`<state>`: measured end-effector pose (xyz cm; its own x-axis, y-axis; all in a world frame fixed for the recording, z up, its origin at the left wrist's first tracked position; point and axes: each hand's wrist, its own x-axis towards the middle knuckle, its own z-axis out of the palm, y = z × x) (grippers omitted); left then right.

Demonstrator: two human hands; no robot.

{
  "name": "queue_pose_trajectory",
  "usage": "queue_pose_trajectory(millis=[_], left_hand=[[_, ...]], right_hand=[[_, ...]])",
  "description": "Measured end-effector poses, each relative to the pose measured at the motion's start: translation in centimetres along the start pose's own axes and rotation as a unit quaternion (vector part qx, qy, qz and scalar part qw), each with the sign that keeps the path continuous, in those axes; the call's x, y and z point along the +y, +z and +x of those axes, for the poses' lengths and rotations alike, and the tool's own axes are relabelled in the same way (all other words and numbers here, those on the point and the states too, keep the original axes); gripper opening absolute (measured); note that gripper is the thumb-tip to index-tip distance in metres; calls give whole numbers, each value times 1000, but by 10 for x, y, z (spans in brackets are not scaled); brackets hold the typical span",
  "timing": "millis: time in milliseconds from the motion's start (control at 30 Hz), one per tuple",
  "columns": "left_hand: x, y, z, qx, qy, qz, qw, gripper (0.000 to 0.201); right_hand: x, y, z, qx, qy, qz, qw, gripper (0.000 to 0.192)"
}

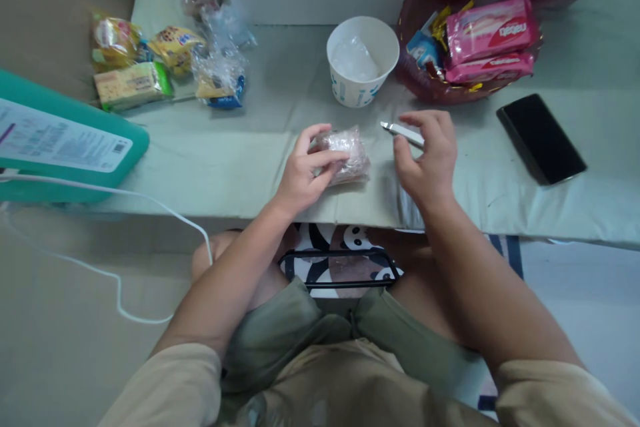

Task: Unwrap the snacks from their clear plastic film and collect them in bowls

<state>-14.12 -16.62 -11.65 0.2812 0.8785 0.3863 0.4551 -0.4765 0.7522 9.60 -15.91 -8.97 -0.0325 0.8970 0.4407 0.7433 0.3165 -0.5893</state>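
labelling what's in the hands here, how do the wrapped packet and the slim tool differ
The wrapped packet is thick and blocky; the slim tool is narrow, with an angled tip.
The packet is pinkish-brown under shiny clear wrap; the tool looks pale and silvery.
The left hand holds the packet, while the right hand holds the tool.
Shared: both are hand-held.

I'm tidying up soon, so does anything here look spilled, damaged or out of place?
Nothing looks spilled, and I see no clear damage; the white cup stands upright. Only the white cord looks stray: it crosses the green container and hangs slack beside the left forearm.
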Motion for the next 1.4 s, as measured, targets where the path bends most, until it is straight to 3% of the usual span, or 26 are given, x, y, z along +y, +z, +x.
queue_pose_trajectory(millis=[100, 200, 267, 333, 433, 567, 700, 800, 900, 1100, 1233, 1300, 1400], left_hand=[[2, 4, -1, 21, 17, 0, 1000, 22], [6, 7, -1, 27, 25, -13, 999, 24], [7, 9, 0, 37, 8, -31, 999, 26], [8, 12, 1, 57, -15, -39, 998, 24], [7, 19, 1, 85, -20, -39, 995, 10], [6, 28, -4, 106, -15, -65, 992, 47], [12, 18, -4, 72, -66, 17, 995, 64], [24, 2, -1, 2, -112, 57, 992, 56], [34, -5, 0, -34, -159, 3, 987, 45], [26, 8, -3, 14, -162, -113, 980, 49], [11, 9, -3, 49, -147, -137, 978, 49], [5, 8, -2, 80, -139, -117, 980, 51], [2, 8, -1, 104, -133, -91, 981, 52]], right_hand=[[28, -9, 2, -24, 65, -141, 988, 44], [44, -17, 0, -89, 104, -198, 971, 32], [44, -21, -2, -97, 116, -193, 969, 23], [36, -22, -3, -83, 134, -140, 977, 19], [11, -13, -4, -78, 176, 33, 981, 16], [-26, 8, 1, -139, 212, 170, 952, 27], [-40, 12, 6, -186, 197, 158, 949, 27], [-36, 5, 5, -206, 151, 148, 955, 24], [-31, 2, 1, -225, 117, 140, 957, 22], [-35, 9, -2, -217, 80, 141, 963, 16], [-43, 8, -3, -120, 92, 174, 973, 19], [-46, 6, -6, -77, 150, 253, 953, 28], [-51, 5, -12, -141, 240, 377, 883, 44]])
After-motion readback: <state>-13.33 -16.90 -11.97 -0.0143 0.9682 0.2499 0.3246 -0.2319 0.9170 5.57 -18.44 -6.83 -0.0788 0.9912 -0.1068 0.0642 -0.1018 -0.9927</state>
